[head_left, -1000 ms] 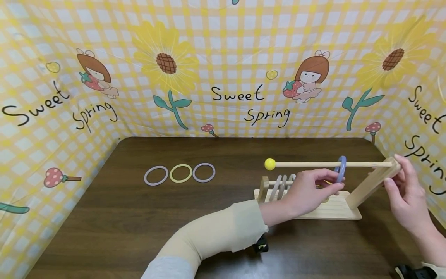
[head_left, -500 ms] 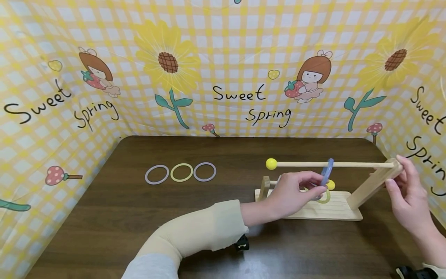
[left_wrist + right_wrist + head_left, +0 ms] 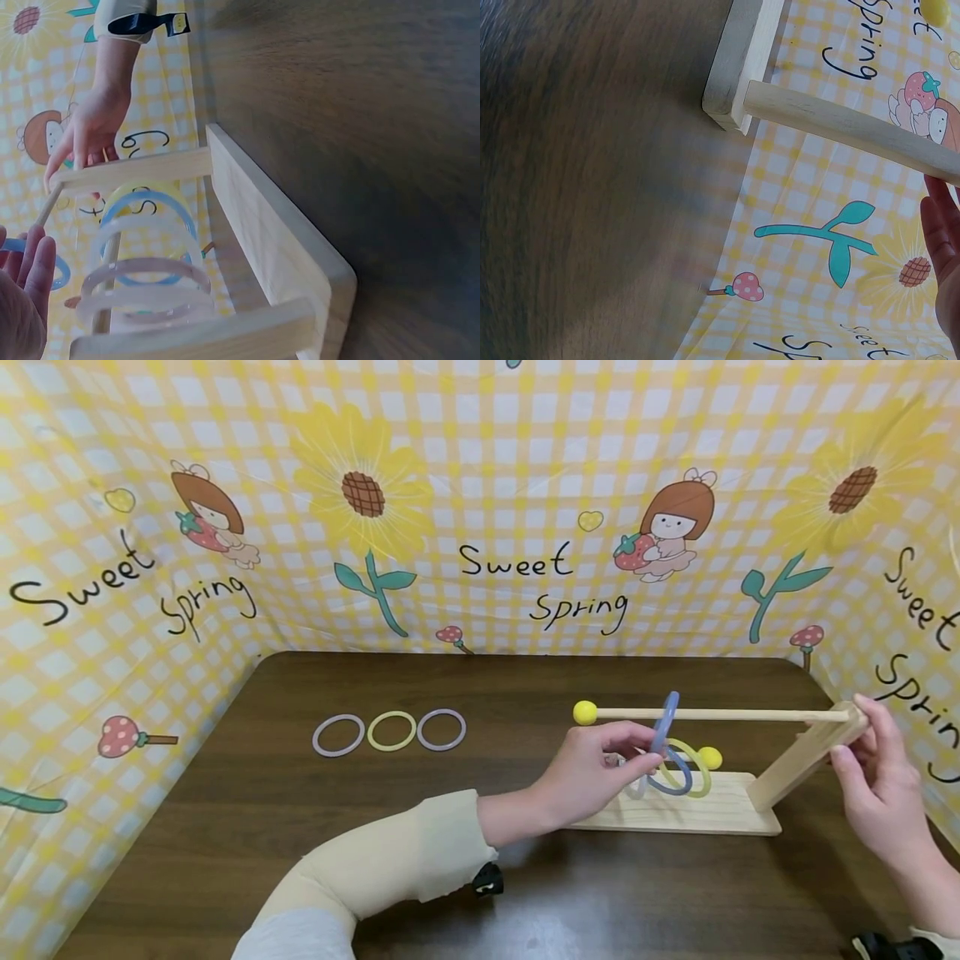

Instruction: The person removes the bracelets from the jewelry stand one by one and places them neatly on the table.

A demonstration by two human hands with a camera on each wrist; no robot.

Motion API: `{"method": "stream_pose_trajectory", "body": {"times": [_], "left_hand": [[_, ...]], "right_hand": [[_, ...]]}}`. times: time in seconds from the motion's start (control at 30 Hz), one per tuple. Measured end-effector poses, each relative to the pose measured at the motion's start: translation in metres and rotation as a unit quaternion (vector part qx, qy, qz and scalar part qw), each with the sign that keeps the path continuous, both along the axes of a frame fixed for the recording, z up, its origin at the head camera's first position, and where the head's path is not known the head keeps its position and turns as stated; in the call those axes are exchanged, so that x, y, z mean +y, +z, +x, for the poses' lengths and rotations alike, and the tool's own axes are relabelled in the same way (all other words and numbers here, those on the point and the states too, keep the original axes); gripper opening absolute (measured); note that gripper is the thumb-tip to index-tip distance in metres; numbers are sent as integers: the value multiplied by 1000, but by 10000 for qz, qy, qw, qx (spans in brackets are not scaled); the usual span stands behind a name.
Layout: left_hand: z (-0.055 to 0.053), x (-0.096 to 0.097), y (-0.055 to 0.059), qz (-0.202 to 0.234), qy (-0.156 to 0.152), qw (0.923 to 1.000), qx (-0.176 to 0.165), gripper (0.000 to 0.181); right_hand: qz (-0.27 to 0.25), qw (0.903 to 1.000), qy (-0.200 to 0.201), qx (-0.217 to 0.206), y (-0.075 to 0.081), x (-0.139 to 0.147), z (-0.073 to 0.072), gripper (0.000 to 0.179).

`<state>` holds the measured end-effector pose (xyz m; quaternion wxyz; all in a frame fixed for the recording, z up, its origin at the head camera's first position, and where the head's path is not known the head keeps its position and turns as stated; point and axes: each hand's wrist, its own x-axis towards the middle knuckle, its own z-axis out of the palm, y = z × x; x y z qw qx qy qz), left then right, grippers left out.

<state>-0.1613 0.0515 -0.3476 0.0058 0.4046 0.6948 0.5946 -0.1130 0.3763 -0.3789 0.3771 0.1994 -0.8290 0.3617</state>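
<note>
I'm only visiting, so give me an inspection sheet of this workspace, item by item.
Surface: dark wood-grain table.
Job's things: wooden stand with two rods; raised blue ring seemingly around the upper rod; yellow, blue and pale rings on the lower rod; three loose rings flat in a row.
Clutter: nothing seen.
Hands: left hand pinches the raised blue ring; right hand holds the top of the upright.
Cables: nothing seen.
Surroundings: yellow-checked printed cloth behind the table.

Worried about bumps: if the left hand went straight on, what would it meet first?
Past the blue ring it pinches, the left hand would probably meet the post near the top; whether it clears the hanging rings is unclear.
</note>
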Motion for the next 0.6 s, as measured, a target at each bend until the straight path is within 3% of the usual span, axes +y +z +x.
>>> {"method": "stream_pose_trajectory", "body": {"times": [0.37,0.6], "left_hand": [[0,-24,-1,166,39,9990,-403,18],[-1,-38,-1,24,214,9997,-102,17]], "right_hand": [[6,10000,-3,34,1,-2,1,45],[-52,10000,30,-22,1,-2,2,46]]}}
